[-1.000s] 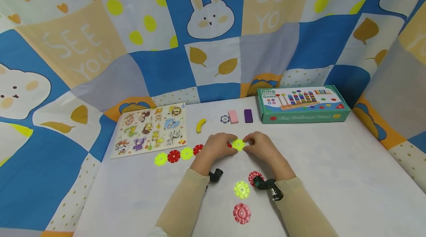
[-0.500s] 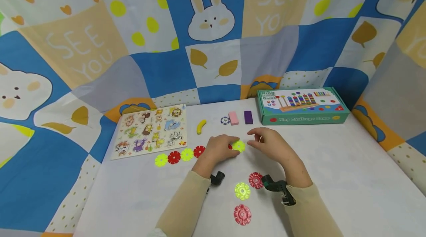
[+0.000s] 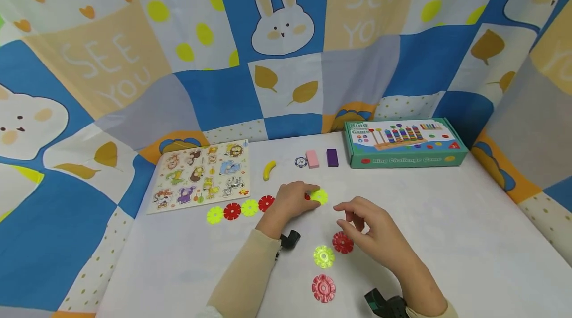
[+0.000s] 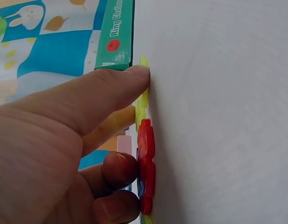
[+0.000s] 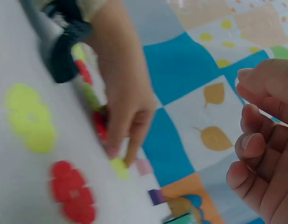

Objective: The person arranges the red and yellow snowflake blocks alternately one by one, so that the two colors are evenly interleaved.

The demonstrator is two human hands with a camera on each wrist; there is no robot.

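My left hand (image 3: pixel 291 204) pinches a yellow-green flower-shaped disc (image 3: pixel 320 196) between thumb and a finger. It is at the right end of a row of alternating yellow-green and red discs, one of them a red disc (image 3: pixel 232 211). The hand hides part of the row. In the left wrist view other fingertips rest against the neighbouring red disc (image 4: pixel 147 163). My right hand (image 3: pixel 375 231) is over the table with bent, parted fingers and holds nothing. Nearest to it lies a loose red disc (image 3: pixel 342 242). Closer to me are a yellow-green disc (image 3: pixel 323 257) and another red disc (image 3: pixel 323 288).
An animal puzzle board (image 3: pixel 201 176) lies at the back left. Behind the row are a toy banana (image 3: pixel 269 170), a poker chip (image 3: pixel 301 161), a pink block (image 3: pixel 312 159) and a purple block (image 3: pixel 332 158). A green game box (image 3: pixel 404 144) stands back right, before a patterned cloth.
My right hand has let go of the yellow-green disc and moved back towards me and to the right, near the loose red disc. The left hand stays at the end of the row.
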